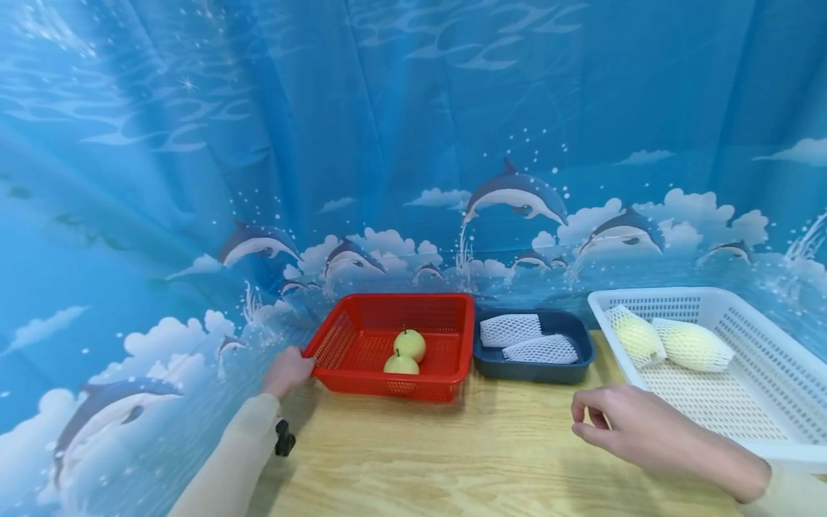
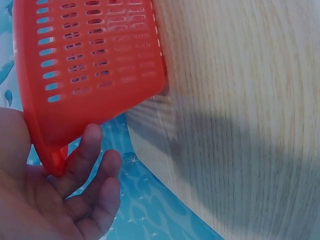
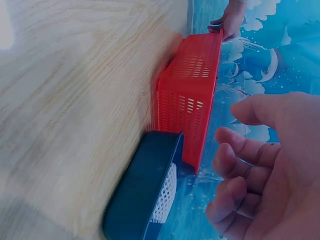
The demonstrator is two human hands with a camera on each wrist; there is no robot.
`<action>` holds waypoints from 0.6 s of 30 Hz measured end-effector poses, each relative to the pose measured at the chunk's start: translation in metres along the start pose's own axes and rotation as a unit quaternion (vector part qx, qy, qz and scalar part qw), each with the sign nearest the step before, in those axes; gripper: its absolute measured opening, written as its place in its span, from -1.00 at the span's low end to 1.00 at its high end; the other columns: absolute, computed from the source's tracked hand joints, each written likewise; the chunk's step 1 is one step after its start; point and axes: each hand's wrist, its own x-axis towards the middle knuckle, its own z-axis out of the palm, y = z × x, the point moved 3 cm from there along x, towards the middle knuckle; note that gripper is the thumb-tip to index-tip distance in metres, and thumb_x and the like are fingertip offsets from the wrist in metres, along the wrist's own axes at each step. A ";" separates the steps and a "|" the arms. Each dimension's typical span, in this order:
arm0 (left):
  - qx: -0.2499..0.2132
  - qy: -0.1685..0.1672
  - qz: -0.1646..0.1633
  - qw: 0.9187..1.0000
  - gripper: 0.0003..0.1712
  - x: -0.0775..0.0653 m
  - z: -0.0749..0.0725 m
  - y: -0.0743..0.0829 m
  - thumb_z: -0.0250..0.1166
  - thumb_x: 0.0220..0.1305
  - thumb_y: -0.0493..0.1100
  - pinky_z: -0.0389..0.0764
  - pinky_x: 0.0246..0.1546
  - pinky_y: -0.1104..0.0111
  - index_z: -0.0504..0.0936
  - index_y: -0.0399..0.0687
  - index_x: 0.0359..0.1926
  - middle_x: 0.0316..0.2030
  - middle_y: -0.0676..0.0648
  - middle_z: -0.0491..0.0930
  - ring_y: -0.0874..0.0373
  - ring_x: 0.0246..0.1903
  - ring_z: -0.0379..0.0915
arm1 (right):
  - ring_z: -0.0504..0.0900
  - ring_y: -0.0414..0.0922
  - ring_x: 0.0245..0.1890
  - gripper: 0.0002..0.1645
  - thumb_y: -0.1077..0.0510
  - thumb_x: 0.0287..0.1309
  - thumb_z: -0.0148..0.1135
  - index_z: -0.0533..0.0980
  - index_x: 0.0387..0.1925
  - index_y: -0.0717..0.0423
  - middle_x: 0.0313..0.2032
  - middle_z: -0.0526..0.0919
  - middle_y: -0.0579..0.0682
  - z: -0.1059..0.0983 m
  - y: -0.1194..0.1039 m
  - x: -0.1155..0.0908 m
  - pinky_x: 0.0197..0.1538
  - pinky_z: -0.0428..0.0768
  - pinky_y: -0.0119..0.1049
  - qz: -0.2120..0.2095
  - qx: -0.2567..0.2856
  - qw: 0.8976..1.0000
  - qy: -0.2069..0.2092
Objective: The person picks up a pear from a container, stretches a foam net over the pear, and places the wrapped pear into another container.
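My left hand (image 1: 288, 372) holds the left rim of a red plastic basket (image 1: 394, 386). In the left wrist view its fingers (image 2: 87, 150) curl beneath the rim at one corner. Two yellow-green pears (image 1: 410, 346) sit inside that basket, one partly behind the other. My right hand (image 1: 636, 424) hovers over the table, fingers loosely bent and holding nothing. Left of and beyond it stands a dark blue tray (image 1: 536, 371) with two white foam nets (image 1: 541, 350) in it. The right wrist view shows the right hand's thumb (image 3: 255, 107) apart from its fingertips.
A white perforated basket (image 1: 730, 409) stands at the right, holding two pears in foam nets (image 1: 693, 346). All the containers rest on a light wooden table (image 1: 413, 459). A blue dolphin-print curtain (image 1: 413, 143) rises behind it and along the left side.
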 end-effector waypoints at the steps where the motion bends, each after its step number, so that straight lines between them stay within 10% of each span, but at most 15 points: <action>1: -0.004 -0.002 -0.002 1.000 -0.73 0.000 0.000 0.000 0.07 0.37 -0.06 0.40 -0.57 0.28 0.56 -0.12 -0.35 -0.56 -0.06 0.56 0.09 -0.57 0.44 | 0.22 -0.44 -0.65 -0.85 -0.08 0.26 0.31 0.49 -0.39 -0.38 -0.65 0.31 -0.40 -0.001 -0.001 0.002 -0.55 0.24 -0.44 -0.001 0.002 1.000 -0.004; 18: 0.025 0.003 0.007 1.000 -0.69 0.002 0.003 0.003 -0.01 0.26 -0.17 0.31 -0.70 0.32 0.48 -0.04 -0.61 -0.76 0.02 0.42 0.13 -0.72 0.34 | 0.32 -0.38 -0.65 -0.92 0.00 0.30 0.28 0.58 -0.35 -0.25 -0.66 0.41 -0.33 -0.010 -0.025 0.075 -0.50 0.34 -0.41 -0.063 0.015 0.996 -0.056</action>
